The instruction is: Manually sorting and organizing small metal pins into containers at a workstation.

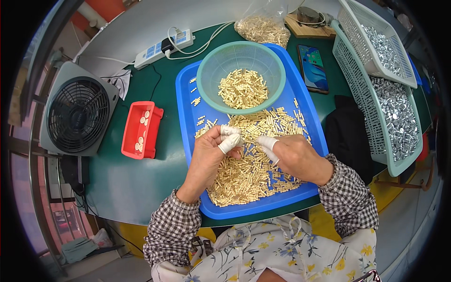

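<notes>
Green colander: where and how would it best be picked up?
The colander is probably best gripped by its rim at opposite points, coming from left and right: the round lip is exposed there, while gold pieces heap inside and others crowd its near edge.

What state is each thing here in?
Left hand: curled, grip unclear
Right hand: curled, grip unclear
Blue tray: strewn with golden pieces
Green colander: partly filled
Red bin: holds pale discs
Phone: screen lit
Power strip: plugs inserted
Clear bag: holds golden pieces
Fan: unclear whether running
Green basket: holds silvery pieces
White basket: holds silvery pieces
</notes>
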The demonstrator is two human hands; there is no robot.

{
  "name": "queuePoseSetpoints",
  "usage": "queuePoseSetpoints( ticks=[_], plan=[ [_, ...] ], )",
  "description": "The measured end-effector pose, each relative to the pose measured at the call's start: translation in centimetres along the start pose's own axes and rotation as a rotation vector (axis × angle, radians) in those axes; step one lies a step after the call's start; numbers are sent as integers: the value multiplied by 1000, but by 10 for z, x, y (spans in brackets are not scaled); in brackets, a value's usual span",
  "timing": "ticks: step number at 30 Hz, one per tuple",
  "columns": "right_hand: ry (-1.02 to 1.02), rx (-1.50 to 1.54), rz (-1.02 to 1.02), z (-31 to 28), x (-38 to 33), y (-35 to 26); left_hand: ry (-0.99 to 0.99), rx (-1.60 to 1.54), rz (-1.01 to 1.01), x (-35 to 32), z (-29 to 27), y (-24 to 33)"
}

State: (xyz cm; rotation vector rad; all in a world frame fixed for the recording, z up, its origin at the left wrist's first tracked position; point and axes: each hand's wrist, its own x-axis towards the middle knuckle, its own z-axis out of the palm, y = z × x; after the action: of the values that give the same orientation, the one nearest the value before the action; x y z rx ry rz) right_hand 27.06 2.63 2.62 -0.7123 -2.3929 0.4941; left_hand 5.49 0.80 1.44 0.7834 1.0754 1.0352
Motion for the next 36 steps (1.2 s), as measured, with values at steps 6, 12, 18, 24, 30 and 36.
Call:
queuePoseSetpoints(
  ticks=[6,12,18,24,30,36],
  plan=[
    [0,-265,-106,5,-1,-1,-29,61,-19,0,0,-1],
    [50,78,69,5,-2,-1,-38,37,111,-7,16,3],
    [-228,633,493,-5,6,-7,-85,27,108,-13,9,6],
    [-62,-378,-156,7,3,-21,9,110,99,-17,3,12],
    [-74,-66,62,5,15,-32,-15,37,103,-23,-2,12],
    [-270,1131,753,-9,28,-34,-135,-158,-20,-34,4,20]
  ],
)
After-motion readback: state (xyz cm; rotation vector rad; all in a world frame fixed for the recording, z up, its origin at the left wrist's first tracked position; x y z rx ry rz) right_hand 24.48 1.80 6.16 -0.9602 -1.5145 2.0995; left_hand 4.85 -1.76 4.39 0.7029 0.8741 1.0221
